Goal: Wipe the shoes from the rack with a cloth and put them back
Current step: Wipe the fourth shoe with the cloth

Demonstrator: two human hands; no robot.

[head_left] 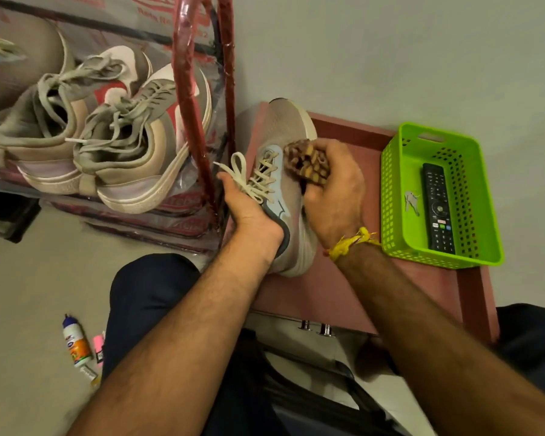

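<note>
A grey-beige sneaker [288, 127] with cream laces and a pale blue panel stands on the pink table [343, 297], toe pointing away. My left hand [249, 212] grips it at the collar and laces. My right hand [335, 190] holds a bunched brown-and-yellow checked cloth [307, 162] pressed against the shoe's upper near the laces. On the shoe rack [202, 89] at left, wrapped in clear plastic with red uprights, sits a pair of beige sneakers [114, 143].
A green plastic basket [390, 184] on the table's right side holds a black remote [438, 206] and keys. On the floor at lower left lie a white bottle [76, 341] and a small pink item [99, 346]. My dark-trousered knees show below.
</note>
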